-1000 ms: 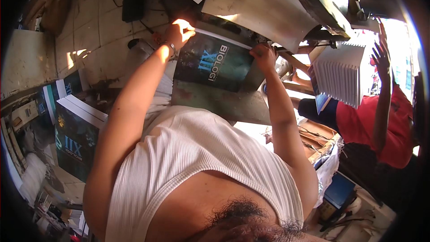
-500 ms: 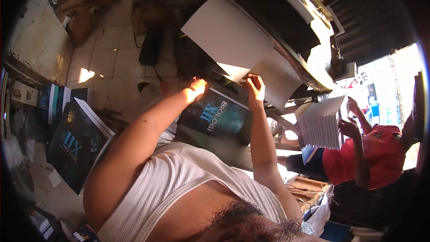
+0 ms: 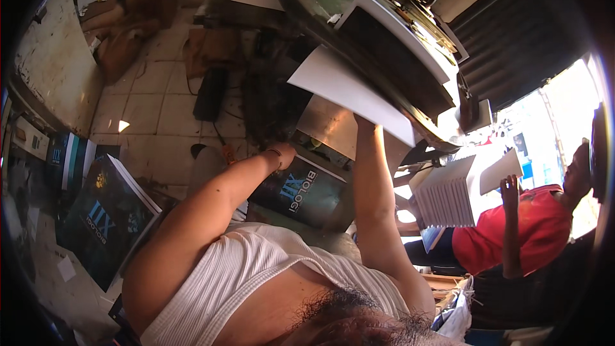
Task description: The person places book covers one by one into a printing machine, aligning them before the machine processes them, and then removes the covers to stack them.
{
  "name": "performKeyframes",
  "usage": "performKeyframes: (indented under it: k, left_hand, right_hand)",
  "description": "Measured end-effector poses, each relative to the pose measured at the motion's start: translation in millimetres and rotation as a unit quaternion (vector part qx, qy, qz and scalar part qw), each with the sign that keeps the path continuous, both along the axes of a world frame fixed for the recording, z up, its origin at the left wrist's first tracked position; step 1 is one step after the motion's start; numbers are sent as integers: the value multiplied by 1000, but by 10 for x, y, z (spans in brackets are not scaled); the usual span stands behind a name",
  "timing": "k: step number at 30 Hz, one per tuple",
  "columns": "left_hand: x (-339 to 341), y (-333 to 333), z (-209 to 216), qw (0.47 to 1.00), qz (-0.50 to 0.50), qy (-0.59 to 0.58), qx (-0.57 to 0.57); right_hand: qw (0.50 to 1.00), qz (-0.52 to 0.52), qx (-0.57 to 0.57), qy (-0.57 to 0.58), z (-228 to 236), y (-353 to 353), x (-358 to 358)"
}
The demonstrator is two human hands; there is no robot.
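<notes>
A dark teal book lies across my lap, its pale page edge facing away from me. At the book's far left corner is my left hand, its fingers curled closed on the cover's edge, a thin band at the wrist. My right forearm reaches up past the book's right side. A large white sheet covers most of my right hand, so its fingers are hidden. Beneath that sheet, just beyond the book, lies a brownish, shiny flat panel.
A round-edged worktable with stacked sheets stands ahead. More dark books lean at the left. On the right, a person in a red shirt handles a thick stack of booklets. A black box-like object sits on the tiled floor.
My right hand has gone forward under the white sheet, which now hangs narrower and further right. My left hand stays by the book's corner. The person at right has lifted a sheet.
</notes>
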State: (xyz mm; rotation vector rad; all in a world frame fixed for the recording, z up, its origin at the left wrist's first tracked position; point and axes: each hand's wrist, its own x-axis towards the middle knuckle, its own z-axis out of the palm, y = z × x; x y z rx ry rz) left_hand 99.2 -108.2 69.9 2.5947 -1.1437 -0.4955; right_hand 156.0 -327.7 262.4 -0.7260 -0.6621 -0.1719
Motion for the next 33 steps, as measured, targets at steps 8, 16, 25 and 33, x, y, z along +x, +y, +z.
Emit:
performKeyframes:
  k: [8,16,25,33]
  left_hand:
    - [-178,196,132,995,12,-95,-12]
    - [-685,1061,-494,924,231,-51,-299]
    - [-1038,1633,-419,889,329,73,-310]
    - [-1049,1553,-293,896,298,29,-327]
  right_hand:
    - [992,-41,53,111,186,-128,-160]
    - [998,-34,-35,-44,-9,-692,-243]
    - [976,24,137,166,-346,-989,-300]
    - [842,-290,200,408,-1412,-1047,-955]
